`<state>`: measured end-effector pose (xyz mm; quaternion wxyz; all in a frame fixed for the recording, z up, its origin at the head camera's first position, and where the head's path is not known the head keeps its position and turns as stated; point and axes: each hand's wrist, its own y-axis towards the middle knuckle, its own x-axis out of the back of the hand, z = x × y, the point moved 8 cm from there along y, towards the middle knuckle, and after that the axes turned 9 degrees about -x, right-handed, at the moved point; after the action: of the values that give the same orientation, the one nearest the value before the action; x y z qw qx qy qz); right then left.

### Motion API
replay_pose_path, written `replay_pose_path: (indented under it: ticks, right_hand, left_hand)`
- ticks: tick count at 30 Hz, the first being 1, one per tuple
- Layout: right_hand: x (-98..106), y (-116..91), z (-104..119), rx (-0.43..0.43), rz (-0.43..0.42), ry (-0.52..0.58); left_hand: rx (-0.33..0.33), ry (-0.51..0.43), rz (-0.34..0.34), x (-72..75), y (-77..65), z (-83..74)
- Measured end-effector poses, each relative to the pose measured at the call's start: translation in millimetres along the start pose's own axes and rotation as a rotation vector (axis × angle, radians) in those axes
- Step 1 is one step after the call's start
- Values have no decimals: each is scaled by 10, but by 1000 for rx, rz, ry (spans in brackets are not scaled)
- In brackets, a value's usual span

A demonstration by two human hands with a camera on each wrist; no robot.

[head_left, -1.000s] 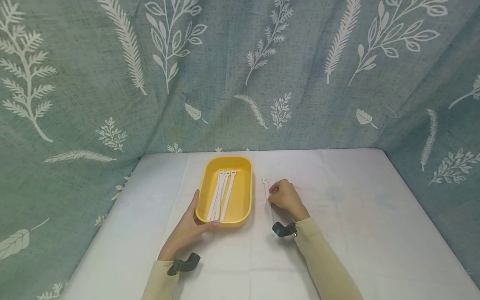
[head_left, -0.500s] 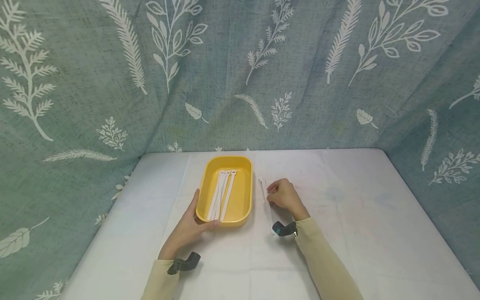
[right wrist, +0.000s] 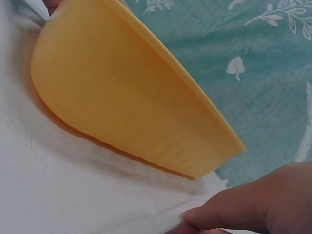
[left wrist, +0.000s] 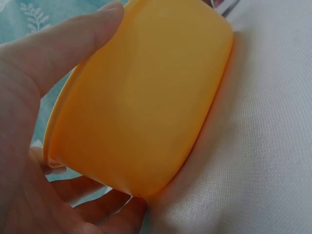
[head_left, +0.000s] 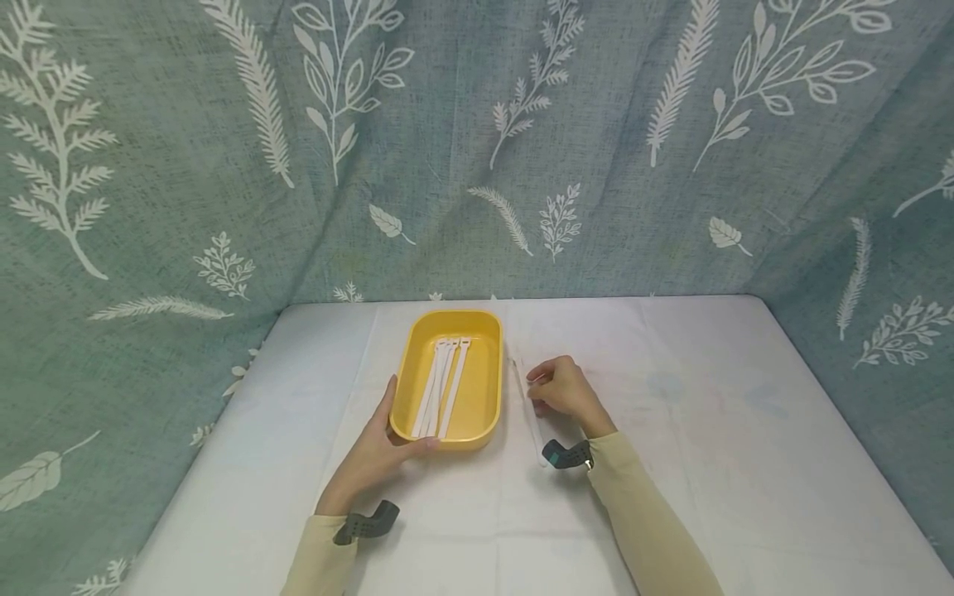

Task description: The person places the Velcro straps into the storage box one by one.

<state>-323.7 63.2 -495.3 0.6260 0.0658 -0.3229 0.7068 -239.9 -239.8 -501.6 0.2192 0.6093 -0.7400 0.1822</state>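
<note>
A yellow tray (head_left: 483, 397) stands left of centre in the head view, with several white cable ties (head_left: 452, 389) lying lengthwise inside. My left hand (head_left: 383, 443) grips its near left corner; the left wrist view shows the thumb (left wrist: 92, 29) on the rim and fingers (left wrist: 78, 187) beneath the side. Just right of the tray a single white cable tie (head_left: 533, 426) slants, its head end toward the tray. My right hand (head_left: 566, 389) pinches that tie near its middle between thumb (right wrist: 209, 212) and fingers, close over the cloth.
A white cloth (head_left: 708, 463) covers the table. Behind and at both sides hangs a green-blue curtain (head_left: 447, 149) with a leaf pattern. Dark wrist cameras (head_left: 367, 523) sit on both forearms, over pale yellow sleeves (head_left: 648, 513).
The head end of the single cable tie has swung left toward the tray, and my right fingers have shifted slightly left with it. My left hand and the tray stay put.
</note>
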Motion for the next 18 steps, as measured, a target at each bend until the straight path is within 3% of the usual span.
replay_pose_path:
  ticks: [18]
  right_hand:
    - [-51, -4, -15, -15, 48, 75]
  left_hand:
    - [-9, -31, -5, -5, 15, 14]
